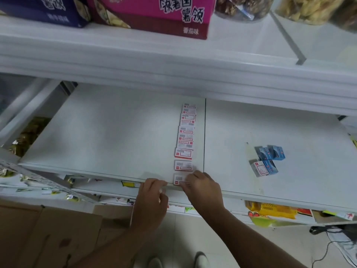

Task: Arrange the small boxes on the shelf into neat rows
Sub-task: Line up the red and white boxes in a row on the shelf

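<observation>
Cardboard carton: brown, on the floor, below and left of both hands.

Left hand: at the shelf's front lip, fingers loosely curled, tips resting on the edge; holds nothing that can be made out.

White shelf: flat board directly ahead of both hands, with a seam running front to back just right of the right hand's fingertips.

Front box: white with red print and barcode, at the shelf's front edge between the two hands.

Right hand: fingers bent down onto the front box's right end, touching it; whether they pinch it cannot be told.

Row of small boxes: same white-and-red kind, running in one line straight away from the right hand's fingertips toward the back; the far ones lie close together, the two nearest stand apart with gaps.

Blue boxes: a loose cluster of about four, blue and white, well to the right of the right hand, beyond the seam.

Magenta snack carton: on the upper shelf, above the hands.
</observation>
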A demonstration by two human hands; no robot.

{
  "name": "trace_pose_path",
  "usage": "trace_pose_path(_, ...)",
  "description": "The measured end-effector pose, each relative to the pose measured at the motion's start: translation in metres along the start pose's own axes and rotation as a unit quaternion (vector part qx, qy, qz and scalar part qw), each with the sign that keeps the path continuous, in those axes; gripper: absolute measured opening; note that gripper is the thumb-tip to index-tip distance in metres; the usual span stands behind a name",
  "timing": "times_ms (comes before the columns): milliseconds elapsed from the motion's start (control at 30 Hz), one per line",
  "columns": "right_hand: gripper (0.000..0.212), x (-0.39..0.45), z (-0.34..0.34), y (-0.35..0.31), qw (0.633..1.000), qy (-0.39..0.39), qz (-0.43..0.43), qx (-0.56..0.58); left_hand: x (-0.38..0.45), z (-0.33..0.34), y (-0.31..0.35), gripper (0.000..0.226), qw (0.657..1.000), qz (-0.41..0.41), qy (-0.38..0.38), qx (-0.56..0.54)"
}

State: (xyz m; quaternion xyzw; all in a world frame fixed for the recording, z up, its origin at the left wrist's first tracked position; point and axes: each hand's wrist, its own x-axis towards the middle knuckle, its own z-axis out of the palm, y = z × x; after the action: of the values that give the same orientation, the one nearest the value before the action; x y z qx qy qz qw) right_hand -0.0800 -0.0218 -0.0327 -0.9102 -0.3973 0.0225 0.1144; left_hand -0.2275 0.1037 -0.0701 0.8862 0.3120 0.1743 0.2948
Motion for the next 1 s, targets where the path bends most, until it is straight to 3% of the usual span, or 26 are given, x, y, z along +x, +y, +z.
trace_pose_path(100,0.028,-0.015,0.0,0.009,0.984,0.039,0.092,0.148,0.0,0.003,0.015,0.032,0.984,-0.134,0.018,-0.114)
trace_pose_path(167,0.024,-0.023,0.003,0.013,0.948,0.032,0.146,0.281,0.002,0.005,0.023,0.03,0.953,-0.213,0.011,-0.215)
trace_pose_path(267,0.026,-0.03,0.006,0.006,0.881,0.039,0.206,0.424,0.006,0.01,0.034,0.026,0.923,-0.244,0.007,-0.298)
trace_pose_path(433,0.036,-0.023,-0.004,-0.022,0.766,0.029,0.268,0.583,0.019,0.019,0.055,0.039,0.857,-0.286,-0.03,-0.427)
trace_pose_path(533,0.05,-0.014,-0.004,-0.033,0.739,0.02,0.28,0.613,0.029,0.024,0.062,0.038,0.812,-0.315,-0.042,-0.489)
trace_pose_path(633,0.067,-0.005,0.003,-0.036,0.703,0.022,0.303,0.643,0.036,0.028,0.068,0.035,0.799,-0.317,-0.046,-0.508)
trace_pose_path(733,0.08,0.004,0.008,-0.038,0.692,0.023,0.302,0.655,0.044,0.031,0.07,0.032,0.798,-0.314,-0.043,-0.512)
trace_pose_path(833,0.07,0.013,0.01,-0.037,0.686,0.023,0.296,0.664,0.054,0.033,0.069,0.031,0.798,-0.318,-0.047,-0.511)
trace_pose_path(1000,0.071,0.027,0.013,-0.032,0.696,0.014,0.297,0.653,0.069,0.034,0.067,0.031,0.805,-0.312,-0.062,-0.502)
